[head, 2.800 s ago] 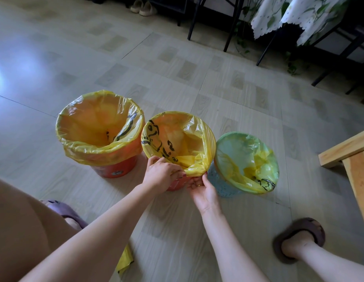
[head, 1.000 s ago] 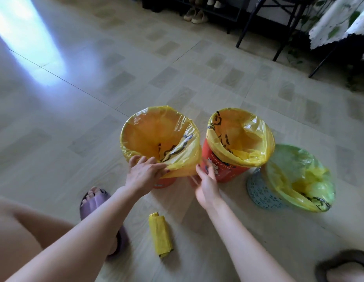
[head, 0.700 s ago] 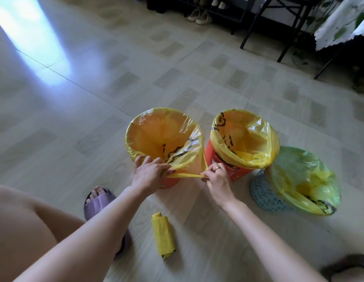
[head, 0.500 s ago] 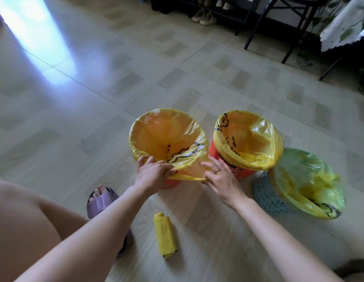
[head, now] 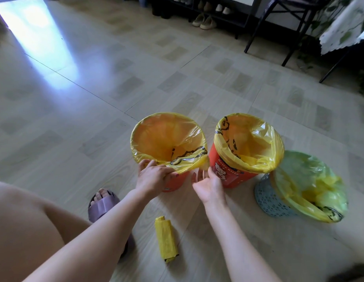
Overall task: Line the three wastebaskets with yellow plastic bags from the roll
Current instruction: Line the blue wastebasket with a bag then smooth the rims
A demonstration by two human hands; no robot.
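Observation:
Three wastebaskets stand on the floor, each with a yellow bag in it. The left orange wastebasket [head: 175, 183] has its yellow bag [head: 166, 137] folded over the rim. My left hand [head: 154, 178] grips the near hem of that bag. My right hand [head: 207, 183] is beside it between the two orange baskets, fingers spread and blurred, touching the hem's right end. The middle orange wastebasket [head: 227, 177] and the blue perforated wastebasket [head: 271, 200] stand to the right; the blue one leans to the right. The yellow bag roll [head: 166, 239] lies on the floor below my hands.
My foot in a purple slipper [head: 103, 202] rests left of the roll, my bare knee fills the lower left. Far back stand a shoe rack with pale shoes [head: 205, 22], black chair legs [head: 278, 37] and a leaf-print tablecloth [head: 343, 27].
Both hands moved from the middle basket to the left one. The right hand pinched and pulled that bag's hem, then let go; its fingers are now spread. The left hand keeps its grip.

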